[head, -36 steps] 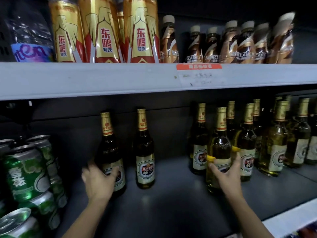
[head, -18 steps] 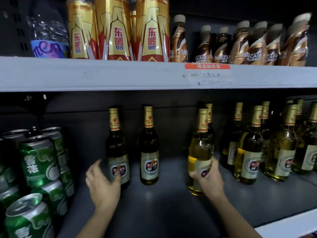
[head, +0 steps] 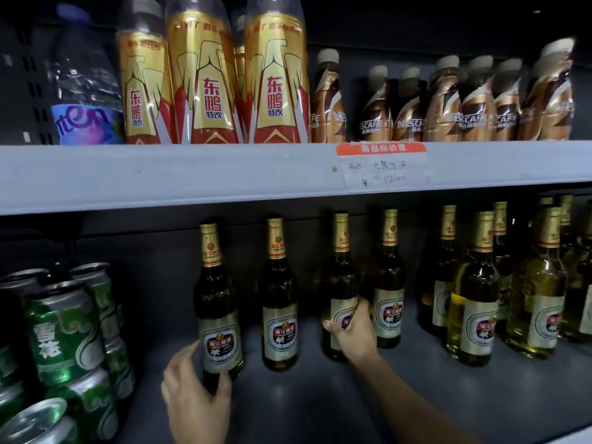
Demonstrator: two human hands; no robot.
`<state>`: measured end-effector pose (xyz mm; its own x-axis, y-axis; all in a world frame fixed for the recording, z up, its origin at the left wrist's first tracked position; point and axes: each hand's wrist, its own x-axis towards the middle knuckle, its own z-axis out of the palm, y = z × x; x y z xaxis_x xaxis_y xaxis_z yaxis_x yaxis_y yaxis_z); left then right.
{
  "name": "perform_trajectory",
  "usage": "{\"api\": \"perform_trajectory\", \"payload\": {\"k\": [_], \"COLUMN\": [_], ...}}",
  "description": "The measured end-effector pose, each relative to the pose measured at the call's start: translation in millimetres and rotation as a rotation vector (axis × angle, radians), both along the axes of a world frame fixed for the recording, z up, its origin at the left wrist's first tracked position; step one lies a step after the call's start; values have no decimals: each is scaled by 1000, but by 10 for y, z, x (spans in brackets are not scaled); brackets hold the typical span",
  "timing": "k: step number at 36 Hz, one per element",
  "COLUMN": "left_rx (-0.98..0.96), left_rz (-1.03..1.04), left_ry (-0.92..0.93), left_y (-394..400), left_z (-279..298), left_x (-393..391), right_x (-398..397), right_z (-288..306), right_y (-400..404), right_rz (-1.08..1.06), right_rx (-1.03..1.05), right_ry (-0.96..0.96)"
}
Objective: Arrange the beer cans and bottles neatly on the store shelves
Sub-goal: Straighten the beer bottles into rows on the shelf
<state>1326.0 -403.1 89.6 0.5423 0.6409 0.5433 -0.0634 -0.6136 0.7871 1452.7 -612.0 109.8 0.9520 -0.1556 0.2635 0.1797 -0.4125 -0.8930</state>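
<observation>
Where the lower shelf begins at the far left, green beer cans stand stacked in layers, some tipped toward you. Just right of them, your left hand wraps the base of a dark beer bottle, thumb on its left side and fingers curled round the front below the label; the bottle stands upright on the shelf. Beside it, apart from both hands, a second bottle stands upright with its label facing you. Next, your right hand grasps a third bottle at label height, fingers wrapped round the body. Touching or just behind that one stands a fourth bottle. Farther right, a cluster of paler bottles fills the shelf in rows. Above, the upper shelf carries a water bottle, gold energy-drink bottles and brown coffee bottles, with a price tag on its front edge.
</observation>
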Motion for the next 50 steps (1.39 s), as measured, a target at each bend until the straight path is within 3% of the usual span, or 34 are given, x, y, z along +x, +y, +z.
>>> {"api": "perform_trajectory", "payload": {"k": [10,16,20,22,25,28,32,37,40,43,47,50], "left_rx": [86,188,206,266,295,269,201,158,211,283,319,248], "left_rz": [-43,-42,-36,-35,-55,-58,-69,-112,-200,-383,-636,-692], "left_ry": [10,-28,-17,-50,-90,-77,-44,-102,-166,-106,64,226], "left_y": [-80,-13,-5,44,97,68,20,-112,-218,-356,-709,-931], "left_z": [-54,-86,-91,-99,-82,-38,-17,60,118,112,103,61], "left_x": [35,33,51,54,83,71,45,-69,-118,-119,-201,-259], "right_x": [-9,-171,78,53,-132,-151,16,64,-130,-419,-820,-1050], "right_z": [-26,21,224,318,365,361,342,311,324,299,292,278], "right_y": [37,-206,-565,-663,-818,-1185,-1750,-1990,-1878,-1623,-1100,-632], "right_rz": [-20,-421,-452,-481,-622,-703,-521,-380,-460,-471,-316,-107], "right_rx": [-97,96,132,138,137,157,194,71,-29,-65,42,135], "right_ry": [-61,-351,-207,-306,-600,-556,-173,-40,-63,-116,-193,-198]}}
